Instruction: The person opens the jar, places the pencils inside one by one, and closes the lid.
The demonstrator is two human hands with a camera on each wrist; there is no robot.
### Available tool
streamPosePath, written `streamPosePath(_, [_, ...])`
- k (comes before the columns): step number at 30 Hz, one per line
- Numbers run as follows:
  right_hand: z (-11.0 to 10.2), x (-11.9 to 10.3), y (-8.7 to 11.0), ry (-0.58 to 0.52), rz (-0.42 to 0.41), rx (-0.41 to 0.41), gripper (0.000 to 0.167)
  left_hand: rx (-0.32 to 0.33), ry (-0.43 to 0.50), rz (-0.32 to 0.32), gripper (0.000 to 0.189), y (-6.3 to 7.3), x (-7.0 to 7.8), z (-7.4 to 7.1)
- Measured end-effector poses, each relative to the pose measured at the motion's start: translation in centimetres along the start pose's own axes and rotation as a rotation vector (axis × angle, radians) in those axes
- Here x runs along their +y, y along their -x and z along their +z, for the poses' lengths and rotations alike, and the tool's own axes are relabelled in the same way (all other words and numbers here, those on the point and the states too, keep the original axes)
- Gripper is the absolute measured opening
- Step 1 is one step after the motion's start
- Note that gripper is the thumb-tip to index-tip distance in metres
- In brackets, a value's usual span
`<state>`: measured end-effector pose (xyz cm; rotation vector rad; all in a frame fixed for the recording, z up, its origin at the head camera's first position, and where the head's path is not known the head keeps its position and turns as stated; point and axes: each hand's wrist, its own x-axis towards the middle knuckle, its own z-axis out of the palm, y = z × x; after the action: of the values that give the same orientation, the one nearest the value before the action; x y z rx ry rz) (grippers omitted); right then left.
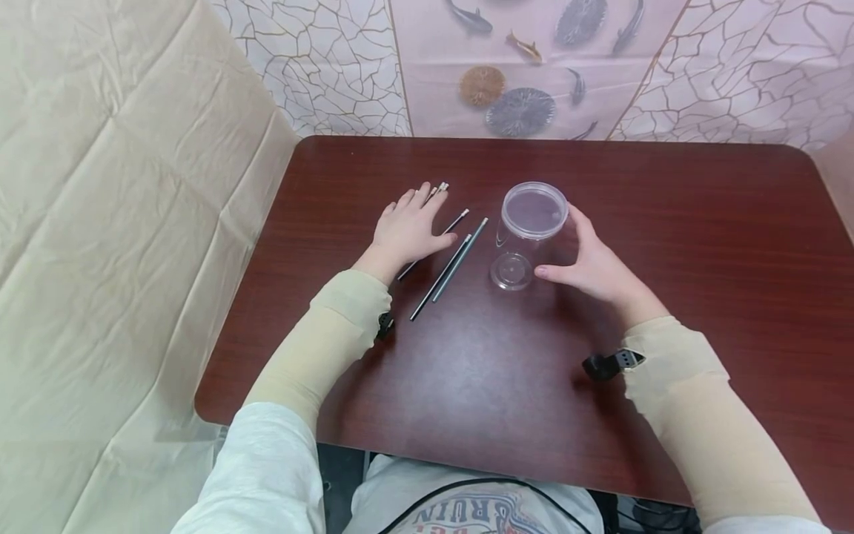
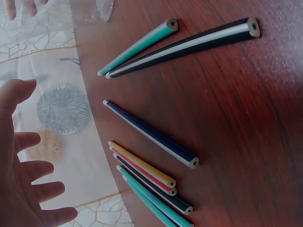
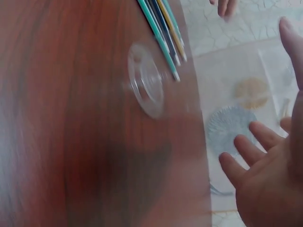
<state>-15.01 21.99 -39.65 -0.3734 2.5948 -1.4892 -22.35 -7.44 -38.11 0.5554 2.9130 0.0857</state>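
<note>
My left hand [image 1: 410, 226], fingers spread, hovers over several pencils lying on the table. In the left wrist view a navy pencil [image 2: 149, 132] lies by itself, with a yellow pencil [image 2: 141, 163], a red one, a black one and green ones bunched below it. A black-and-white pencil [image 1: 440, 278] and a green pencil [image 1: 460, 259] lie side by side right of that hand. A clear lidded plastic jar [image 1: 523, 241] stands upright to their right. Around its right side curves my right hand [image 1: 594, 259], thumb near the base and fingers partly behind the rim; in the right wrist view its fingers are relaxed.
Both hands work over a dark red-brown wooden table [image 1: 700, 245]. A patterned cloth [image 1: 520, 67] hangs behind its far edge, and a cream sheet [image 1: 133, 222] drapes along the left side. Each wrist wears a small black camera, such as the right one [image 1: 603, 366].
</note>
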Motion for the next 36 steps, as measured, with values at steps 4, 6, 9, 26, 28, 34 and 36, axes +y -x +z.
streamPosePath(4, [1.3, 0.1, -0.4, -0.073, -0.029, 0.059, 0.105, -0.002, 0.005, 0.006, 0.081, -0.1, 0.2, 0.2])
streamPosePath(6, [1.7, 0.0, -0.5, -0.066, -0.019, 0.082, 0.103, 0.0, 0.01, 0.007, 0.081, -0.1, 0.3, 0.2])
streamPosePath(9, [2.0, -0.2, -0.5, -0.022, 0.014, 0.092, 0.098, 0.005, 0.018, 0.008, 0.08, 0.0, 0.4, 0.3])
streamPosePath(26, [2.5, -0.9, -0.3, -0.042, 0.007, 0.12, 0.082, 0.055, 0.133, 0.191, 0.082, 0.6, 2.4, -0.1])
streamPosePath(28, [2.5, -0.9, -0.3, -0.032, 0.008, 0.113, 0.084, 0.036, 0.213, 0.275, 0.085, 0.7, 2.9, 0.0])
streamPosePath(34, [2.5, -0.7, -0.2, 0.059, 0.024, 0.086, 0.086, 0.003, 0.435, 0.466, 0.103, 0.6, 4.5, 0.4])
streamPosePath(36, [2.5, -0.6, -0.1, 0.069, 0.024, 0.085, 0.086, 0.009, 0.503, 0.487, 0.108, 0.5, 5.0, 0.7])
